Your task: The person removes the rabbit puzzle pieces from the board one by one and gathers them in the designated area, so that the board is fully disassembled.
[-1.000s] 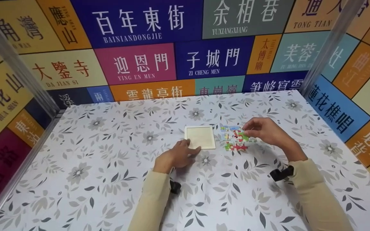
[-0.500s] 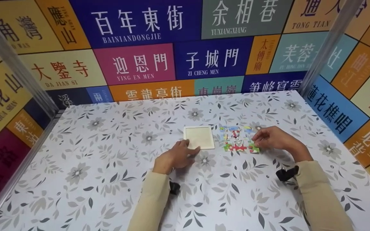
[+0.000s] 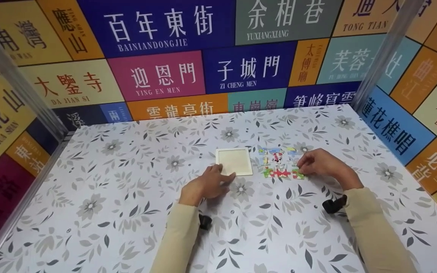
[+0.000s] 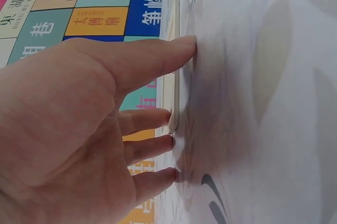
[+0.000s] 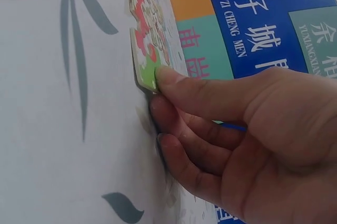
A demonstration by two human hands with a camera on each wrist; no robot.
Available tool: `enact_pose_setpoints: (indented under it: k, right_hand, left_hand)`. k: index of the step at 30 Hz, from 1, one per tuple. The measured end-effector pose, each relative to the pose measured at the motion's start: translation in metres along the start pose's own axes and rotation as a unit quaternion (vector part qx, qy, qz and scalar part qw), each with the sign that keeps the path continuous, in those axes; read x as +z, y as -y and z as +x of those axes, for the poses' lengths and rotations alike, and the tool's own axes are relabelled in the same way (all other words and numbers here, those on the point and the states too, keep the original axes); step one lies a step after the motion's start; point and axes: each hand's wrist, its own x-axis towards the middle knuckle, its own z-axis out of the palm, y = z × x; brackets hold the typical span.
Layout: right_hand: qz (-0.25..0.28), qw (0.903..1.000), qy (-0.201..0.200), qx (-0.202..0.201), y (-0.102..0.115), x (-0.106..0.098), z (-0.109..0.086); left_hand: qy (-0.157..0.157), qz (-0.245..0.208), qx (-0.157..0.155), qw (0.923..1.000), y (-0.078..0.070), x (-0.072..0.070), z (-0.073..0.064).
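Note:
A small jigsaw puzzle [image 3: 277, 161] with a red, green and blue picture lies on the table, its pieces close together. My right hand [image 3: 323, 167] is at its lower right corner. There the thumb rests on top of a green corner puzzle piece [image 5: 150, 71], with the curled index finger at its edge, pinching it. To the left lies a pale, square puzzle tray [image 3: 234, 162] with a raised rim and a bare bottom. My left hand [image 3: 211, 184] touches the tray's near left corner, fingers at the left rim and thumb at the near rim, all fairly straight.
The table [image 3: 127, 227] is covered in white cloth with grey leaves and flowers. Colourful wall panels [image 3: 249, 68] with street names stand along the back and sides. Clear corner posts [image 3: 385, 57] rise at the table's far corners.
My right hand has brought the green piece from over the puzzle's right side down to its lower right corner. The left hand stays at the tray; the view shifts slightly.

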Motion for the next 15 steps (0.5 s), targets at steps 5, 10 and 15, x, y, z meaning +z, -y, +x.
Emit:
enact_pose_setpoints:
  k: [5, 10, 15]
  right_hand:
    - [-0.01, 0.9997, -0.02, -0.006, 0.0003, 0.0007, 0.0012]
    - [-0.008, 0.9996, -0.02, 0.019, 0.001, 0.0012, 0.0027]
    - [-0.014, 0.9995, -0.02, 0.023, 0.0001, 0.0041, 0.0028]
  left_hand:
    - [0.0, -0.002, -0.003, 1.0, 0.0002, 0.0, 0.0001]
    - [-0.001, -0.004, -0.006, 1.0, 0.0, -0.0003, 0.0001]
    - [-0.004, -0.014, -0.001, 0.9999, 0.0008, -0.0006, -0.0003]
